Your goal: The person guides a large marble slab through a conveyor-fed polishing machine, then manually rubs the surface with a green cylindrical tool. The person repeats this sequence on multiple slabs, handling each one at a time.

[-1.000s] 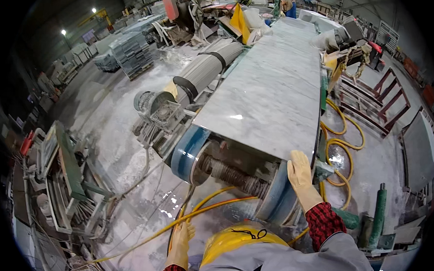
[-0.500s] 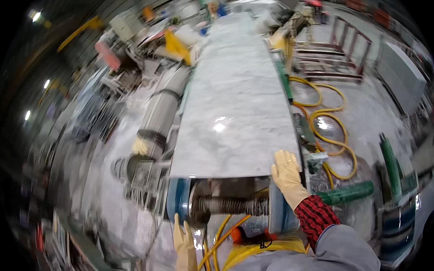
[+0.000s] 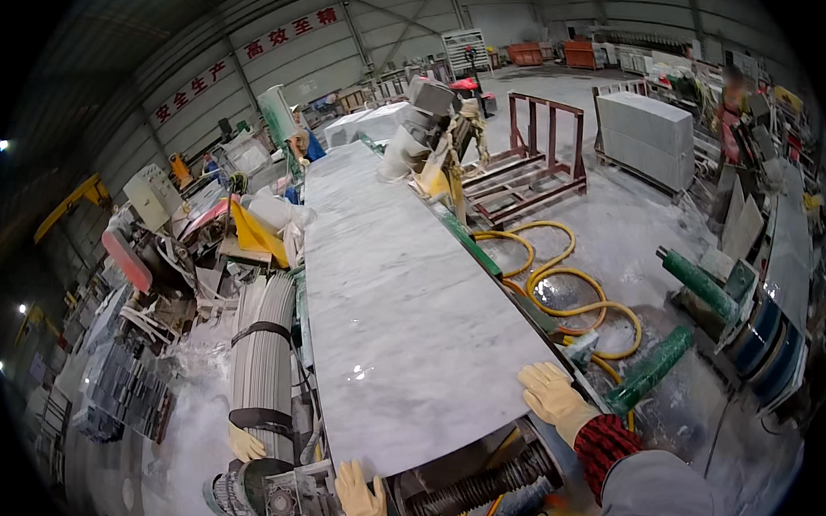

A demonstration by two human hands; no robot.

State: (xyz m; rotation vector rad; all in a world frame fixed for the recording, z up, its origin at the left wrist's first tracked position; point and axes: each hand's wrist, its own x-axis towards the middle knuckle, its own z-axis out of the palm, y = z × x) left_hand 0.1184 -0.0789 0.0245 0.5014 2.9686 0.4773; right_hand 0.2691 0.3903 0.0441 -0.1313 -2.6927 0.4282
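A long white stone slab with grey veins [image 3: 411, 305] stretches away from me on a machine bed, its surface wet and shiny. My right hand [image 3: 555, 398], in a cream rubber glove, rests at the slab's near right corner with the fingers stretched out. Gloved the same way, my left hand [image 3: 360, 500] is at the near left corner, thumb and fingers apart; whether it touches the slab, I cannot tell. Below the slab's near edge lies a dark ribbed shaft [image 3: 485, 484]. Neither hand grips anything.
Yellow hoses [image 3: 607, 307] coil on the wet floor to the right, near a green roller [image 3: 652, 369]. A motor [image 3: 249, 492] and a loose glove [image 3: 245, 444] sit left of the slab. Farther off are a dark red metal rack [image 3: 540, 157], grey blocks [image 3: 645, 139] and a person [image 3: 731, 116].
The view has swung up and to the right. My left hand has come up from below the roller to the slab's near left corner; my right hand stays at the right corner.
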